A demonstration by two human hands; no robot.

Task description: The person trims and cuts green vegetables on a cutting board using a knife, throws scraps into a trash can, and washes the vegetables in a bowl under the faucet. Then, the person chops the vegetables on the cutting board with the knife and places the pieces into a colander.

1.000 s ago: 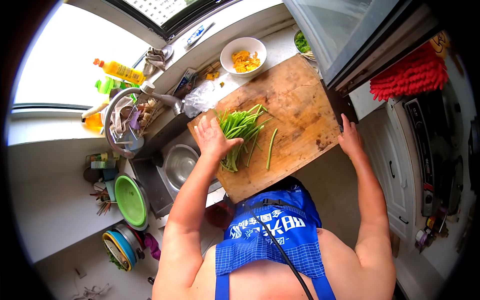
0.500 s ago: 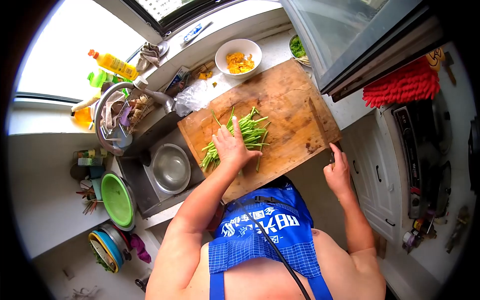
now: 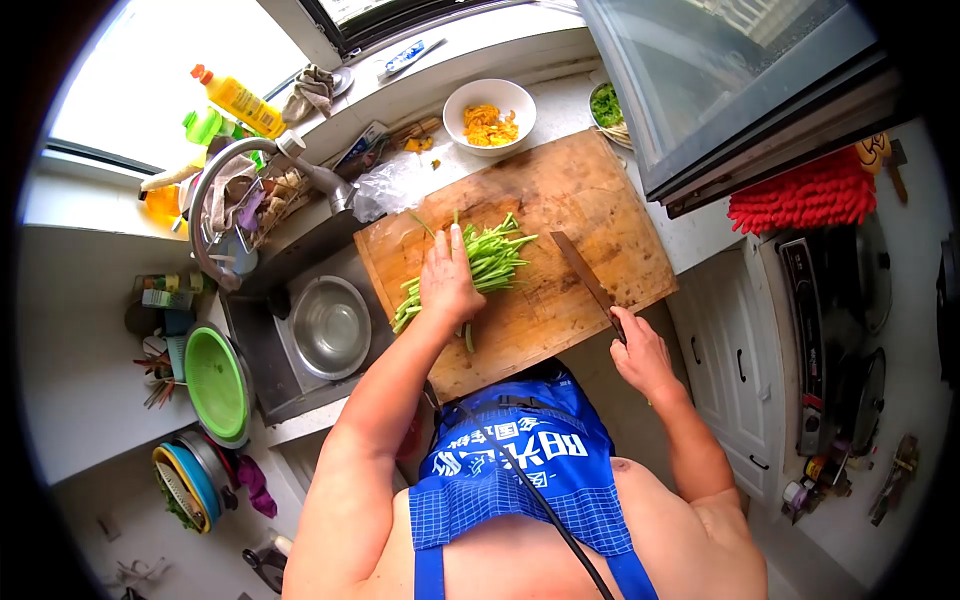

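Observation:
A bunch of cut green stems (image 3: 492, 262) lies on the left half of the wooden cutting board (image 3: 590, 185). My left hand (image 3: 448, 285) rests flat on the bunch with its fingers stretched out. My right hand (image 3: 643, 352) is closed around the handle of a kitchen knife (image 3: 580, 268) at the board's front right edge. The dark blade lies low over the board, its tip pointing to the far left, apart from the stems. Part of the stems is hidden under my left hand.
Behind the board stands a white bowl (image 3: 468, 98) of yellow-orange pieces, near a dish of chopped greens (image 3: 606, 105). A sink (image 3: 262, 350) with a metal basin (image 3: 332, 330) lies left. The open window sash (image 3: 720, 90) overhangs the back right. A green basin (image 3: 215, 385) stands further left.
The knife has swung from the board's right edge inward toward the stems, and my right hand has moved left with it. My left hand has shifted slightly left, its fingers closer together.

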